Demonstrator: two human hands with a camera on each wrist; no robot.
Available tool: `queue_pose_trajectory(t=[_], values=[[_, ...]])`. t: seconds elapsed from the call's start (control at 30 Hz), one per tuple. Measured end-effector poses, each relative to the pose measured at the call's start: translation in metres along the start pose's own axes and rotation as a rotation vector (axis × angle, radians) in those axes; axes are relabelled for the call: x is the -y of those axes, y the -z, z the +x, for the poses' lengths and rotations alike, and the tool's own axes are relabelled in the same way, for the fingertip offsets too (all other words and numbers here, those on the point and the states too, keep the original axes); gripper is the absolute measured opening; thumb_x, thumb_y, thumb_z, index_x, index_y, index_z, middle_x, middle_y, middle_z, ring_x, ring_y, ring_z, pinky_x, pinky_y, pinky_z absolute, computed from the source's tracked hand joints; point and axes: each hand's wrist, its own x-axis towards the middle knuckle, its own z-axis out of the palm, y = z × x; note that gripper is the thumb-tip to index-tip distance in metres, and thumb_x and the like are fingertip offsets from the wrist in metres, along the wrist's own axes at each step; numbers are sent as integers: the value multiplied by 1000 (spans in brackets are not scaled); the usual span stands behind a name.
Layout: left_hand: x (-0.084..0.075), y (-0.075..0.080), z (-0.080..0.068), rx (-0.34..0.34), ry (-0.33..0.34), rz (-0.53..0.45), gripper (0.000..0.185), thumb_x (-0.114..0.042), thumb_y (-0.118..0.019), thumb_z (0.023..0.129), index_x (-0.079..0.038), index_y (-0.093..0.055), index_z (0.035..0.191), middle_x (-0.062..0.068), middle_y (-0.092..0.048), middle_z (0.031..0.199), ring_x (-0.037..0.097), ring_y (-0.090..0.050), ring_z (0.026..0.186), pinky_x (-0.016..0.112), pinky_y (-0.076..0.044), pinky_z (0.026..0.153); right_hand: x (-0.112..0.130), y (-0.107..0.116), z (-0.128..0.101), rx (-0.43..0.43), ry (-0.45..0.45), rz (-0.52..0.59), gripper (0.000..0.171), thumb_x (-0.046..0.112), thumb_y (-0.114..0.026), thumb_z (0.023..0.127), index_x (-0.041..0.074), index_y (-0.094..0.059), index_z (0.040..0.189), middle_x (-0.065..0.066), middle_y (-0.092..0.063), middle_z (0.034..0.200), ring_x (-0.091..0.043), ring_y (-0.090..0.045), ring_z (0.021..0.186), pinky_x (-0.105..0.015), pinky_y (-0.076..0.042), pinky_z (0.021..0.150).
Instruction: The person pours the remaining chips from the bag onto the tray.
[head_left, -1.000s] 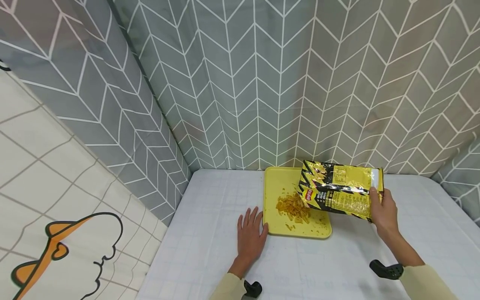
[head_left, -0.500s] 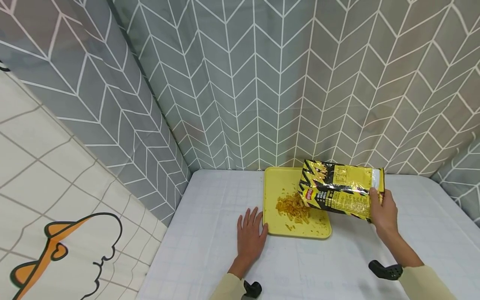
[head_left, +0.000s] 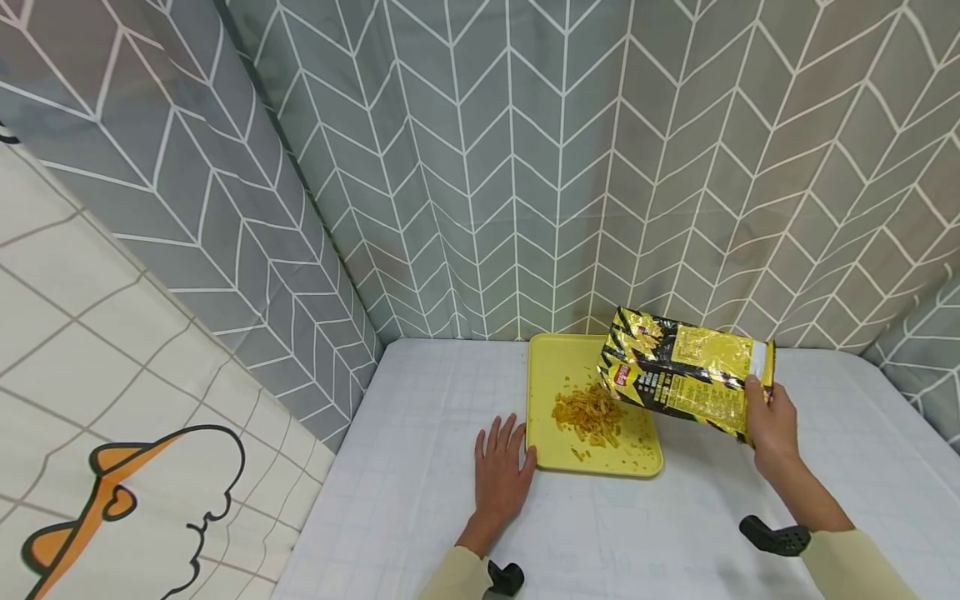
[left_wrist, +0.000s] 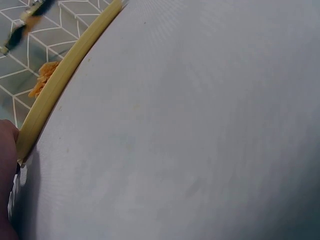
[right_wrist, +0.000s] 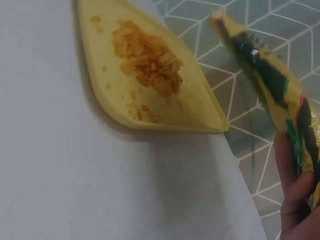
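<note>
A yellow tray (head_left: pixel 546 367) lies on the white table, with a heap of orange snack strips (head_left: pixel 588 413) in its middle. My right hand (head_left: pixel 772 421) grips the end of a yellow-and-black snack bag (head_left: pixel 686 377), held tilted above the tray's right side with its open mouth toward the heap. In the right wrist view the bag (right_wrist: pixel 272 82) hangs over the tray (right_wrist: pixel 100 100) and the strips (right_wrist: pixel 150 60). My left hand (head_left: pixel 501 467) lies flat on the table, fingers straight, its thumb at the tray's near left corner. The left wrist view shows the tray's rim (left_wrist: pixel 60 85).
The white checked tablecloth (head_left: pixel 420 500) covers the table. Grey chevron curtains (head_left: pixel 525 167) close in the back and the left side. A cream curtain with a cartoon print (head_left: pixel 112 467) hangs at the near left.
My right hand has lifted the bag a little and shifted it to the right, tilting its mouth end up off the tray. The left hand has stayed put.
</note>
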Motion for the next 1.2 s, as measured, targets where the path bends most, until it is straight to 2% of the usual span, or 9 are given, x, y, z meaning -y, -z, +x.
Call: queue_pose_trajectory(t=[0.23,0.43,0.6,0.83,0.97,1.1,1.2], values=[[0,-1,1,11,2,-3,47,-40,-50,105,-18,-57,146,1,-49,160,28,-38,154,56,-30,126,-1,1,-1,-9,24,-66,72,51,-21,109,-4,-25,155,-26,-53,127,7,-46,67,-21,-50,53],[0,-1,1,5,1,-1,47,-40,-50,105,-18,-57,146,1,-49,160,28,-38,154,56,-30,125,2,1,2,-5,10,-17,74,54,-22,108,-1,-24,157,-23,-53,125,9,-47,66,-21,-50,54],[1,-1,1,10,7,-1,47,-40,-51,105,-18,-57,146,1,-49,160,28,-38,154,56,-30,126,1,2,2,-12,27,-60,72,51,-22,109,-3,-26,156,-25,-53,128,10,-45,67,-18,-48,54],[0,-2,2,14,13,-8,47,-41,-49,105,-19,-56,146,0,-48,161,27,-37,155,56,-28,126,1,4,6,-20,21,-54,73,51,-22,109,-5,-25,156,-27,-54,125,8,-46,65,-20,-49,52],[0,-3,1,20,16,-4,47,-41,-49,105,-19,-56,146,0,-48,161,27,-37,155,56,-28,126,0,6,6,-32,14,-92,71,49,-22,109,-5,-24,157,-30,-52,131,6,-46,69,-17,-48,52],[0,-2,1,21,15,-2,47,-41,-49,105,-19,-56,146,0,-48,161,27,-37,155,56,-28,127,0,6,6,-26,-1,-65,72,50,-22,109,-5,-24,157,-29,-52,131,7,-46,68,-18,-48,53],[0,-2,1,18,15,-1,47,-41,-49,105,-19,-56,146,0,-48,161,27,-36,155,56,-28,127,-1,5,6,-35,21,-77,71,49,-23,109,-6,-26,155,-29,-53,129,5,-48,69,-19,-48,52]])
